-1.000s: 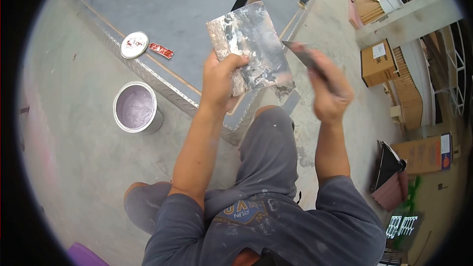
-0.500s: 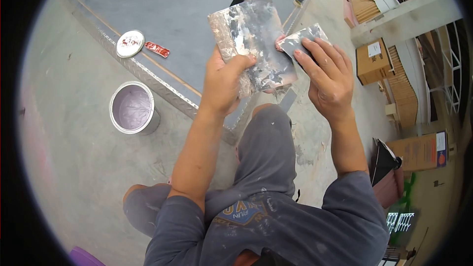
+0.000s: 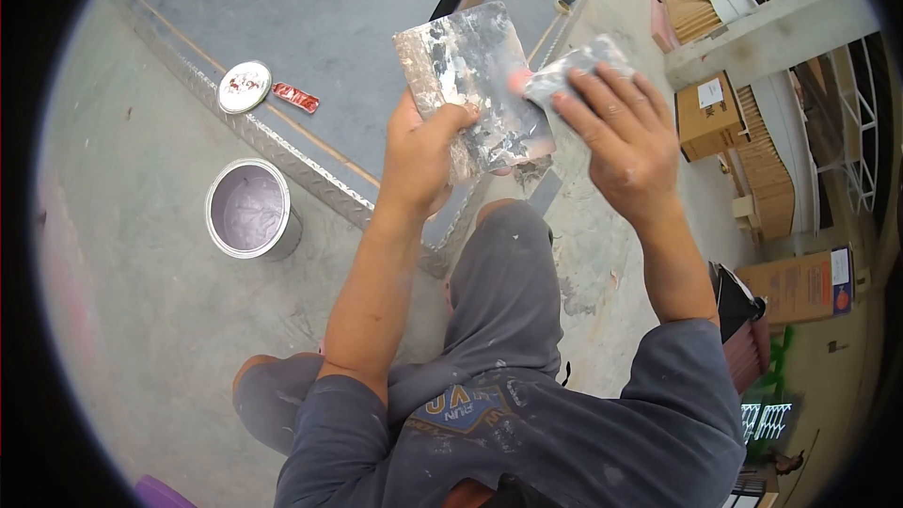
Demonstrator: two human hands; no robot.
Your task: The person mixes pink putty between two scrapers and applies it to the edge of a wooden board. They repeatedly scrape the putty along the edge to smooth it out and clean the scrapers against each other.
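Note:
My left hand (image 3: pixel 417 155) is closed around the near edge of a flat putty board (image 3: pixel 484 75), its thumb on top. White, grey and black smears cover the board's face. A smaller flat putty spreader (image 3: pixel 572 69) is gripped in my right hand (image 3: pixel 628 146), fingers laid across its upper face. The spreader is blurred by motion, its left corner right at the board's right edge. A pinkish-red dab of putty (image 3: pixel 518 82) shows at that corner.
Left of my knees stands an open can (image 3: pixel 291 233) of pale purple paint or filler. A smeared round lid (image 3: pixel 245 87) and a red-stained strip (image 3: pixel 295 97) lie on the grey panel (image 3: pixel 348 28). Cardboard boxes (image 3: pixel 712 118) stand at the right.
The board has shifted slightly to the left and tilted a little. My right hand has moved slightly with the spreader, which is now blurred, and the pinkish dab shows more.

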